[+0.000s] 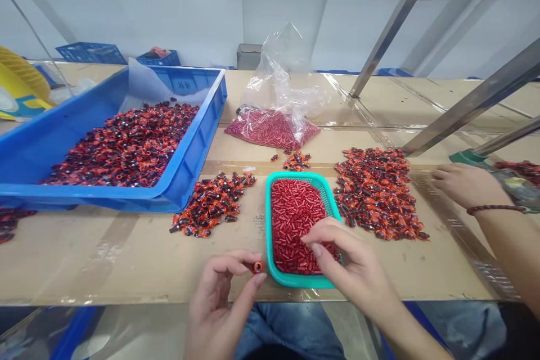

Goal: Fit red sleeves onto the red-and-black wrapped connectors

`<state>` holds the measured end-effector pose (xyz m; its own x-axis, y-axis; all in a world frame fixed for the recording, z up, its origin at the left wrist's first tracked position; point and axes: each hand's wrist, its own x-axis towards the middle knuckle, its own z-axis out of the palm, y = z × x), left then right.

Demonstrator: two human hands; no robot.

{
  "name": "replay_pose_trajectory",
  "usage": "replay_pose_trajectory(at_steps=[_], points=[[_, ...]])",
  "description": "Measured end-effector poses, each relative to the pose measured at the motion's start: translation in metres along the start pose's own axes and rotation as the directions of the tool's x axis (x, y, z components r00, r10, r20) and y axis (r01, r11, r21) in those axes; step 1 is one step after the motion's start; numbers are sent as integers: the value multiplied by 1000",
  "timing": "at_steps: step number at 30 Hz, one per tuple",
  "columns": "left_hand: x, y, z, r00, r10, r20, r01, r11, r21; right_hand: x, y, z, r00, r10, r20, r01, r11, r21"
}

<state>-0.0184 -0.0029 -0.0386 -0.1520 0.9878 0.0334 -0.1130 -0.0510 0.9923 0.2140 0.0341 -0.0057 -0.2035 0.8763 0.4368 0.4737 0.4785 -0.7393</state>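
Observation:
My left hand (221,298) pinches a small red-and-black cylindrical piece (257,266) between thumb and fingertips, just off the near table edge. My right hand (354,261) sits over a teal plastic basket (278,242), its fingers apart and resting on the short red tubes (291,219) heaped inside. Part of the basket and its tubes lie hidden under that hand. Left of the basket is a loose pile of orange-and-dark pieces (211,205), and to its right a larger one (375,194).
A blue crate (189,146) full of orange-and-dark pieces stands at the far left of the cardboard-covered table (126,264). A clear bag (272,129) of red tubes lies behind the basket. A co-worker's hand (462,185) with a bracelet reaches in from the right, below slanted metal bars.

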Motion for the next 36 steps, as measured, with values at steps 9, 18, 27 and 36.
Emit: replay_pose_trajectory(at_steps=[9, 18, 27, 36], points=[[3, 10, 13, 917, -327, 227, 399, 760, -514, -15, -33, 30, 994, 103, -25, -77, 864, 497], [-7, 14, 25, 852, -408, 327, 520, 595, -613, -18, -43, 38, 983, -58, -173, 105, 955, 276], [-5, 12, 25, 895, -332, 296, 445, 689, -572, -17, -41, 33, 989, -65, -135, 99, 961, 260], [-14, 5, 25, 985, -77, 154, 129, 921, -368, -33, -22, 46, 797, 277, 536, -569, 47, 821]])
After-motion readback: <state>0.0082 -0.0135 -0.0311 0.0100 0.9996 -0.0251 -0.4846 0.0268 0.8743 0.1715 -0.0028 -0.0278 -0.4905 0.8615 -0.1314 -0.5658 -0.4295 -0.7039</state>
